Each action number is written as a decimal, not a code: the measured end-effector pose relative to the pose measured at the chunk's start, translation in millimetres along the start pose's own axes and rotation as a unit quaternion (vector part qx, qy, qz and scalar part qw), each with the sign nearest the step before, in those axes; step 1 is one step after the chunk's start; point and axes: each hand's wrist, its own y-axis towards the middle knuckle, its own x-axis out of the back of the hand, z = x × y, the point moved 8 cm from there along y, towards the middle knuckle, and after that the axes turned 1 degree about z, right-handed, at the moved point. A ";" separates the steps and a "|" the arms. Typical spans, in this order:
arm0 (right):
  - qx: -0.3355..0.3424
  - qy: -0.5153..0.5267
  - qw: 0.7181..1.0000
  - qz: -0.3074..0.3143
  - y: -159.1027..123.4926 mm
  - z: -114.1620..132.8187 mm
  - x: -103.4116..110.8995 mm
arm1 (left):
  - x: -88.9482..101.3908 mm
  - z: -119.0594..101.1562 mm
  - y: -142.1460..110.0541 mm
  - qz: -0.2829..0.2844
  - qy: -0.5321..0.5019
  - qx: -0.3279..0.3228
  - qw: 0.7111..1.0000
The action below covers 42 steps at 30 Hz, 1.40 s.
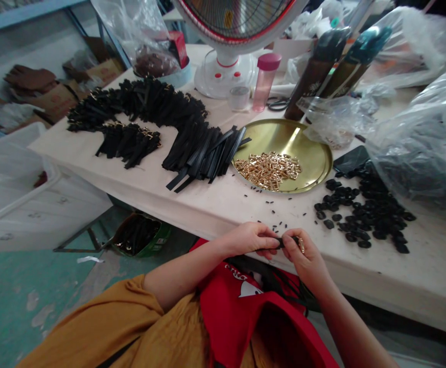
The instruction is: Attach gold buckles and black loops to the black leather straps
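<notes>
At the table's front edge my left hand [259, 239] pinches one end of a short black strap [280, 243]. My right hand [302, 255] is closed on the strap's other end, where a small gold buckle [301, 245] shows by the fingers. Just beyond the hands, small black bits [278, 225] lie scattered on the table. A gold round tray [314, 153] holds a heap of gold buckles [271, 169]. Left of the tray lie loose black straps [203, 153]. Round black pieces [364, 220] are piled to the right of my hands.
Bundles of black straps with gold ends [131, 105] lie at the back left. A fan [226, 71], a pink bottle [265, 84], scissors [278, 104] and two dark spray cans [318, 71] stand or lie behind the tray. Plastic bags [429, 153] cover the right side.
</notes>
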 end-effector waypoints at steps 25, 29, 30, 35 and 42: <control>0.030 -0.166 0.985 0.027 -7.5 5.0 -0.9 | -0.6 -6.3 -14.7 -0.046 0.286 -0.026 0.957; 0.058 -0.194 0.976 0.079 -10.8 11.1 -2.0 | -7.3 1.7 -12.7 0.009 0.247 0.000 0.969; 0.058 -0.199 0.974 0.087 -11.4 10.9 -2.3 | -8.5 3.0 -13.0 0.022 0.242 0.005 0.970; 0.049 -0.183 0.979 0.078 -9.5 8.5 -2.5 | -6.6 -1.0 -19.3 0.027 0.230 -0.003 0.973; 0.036 -0.178 0.975 0.124 -7.1 13.9 -5.2 | -4.1 -1.0 -24.8 -0.005 0.249 -0.012 0.969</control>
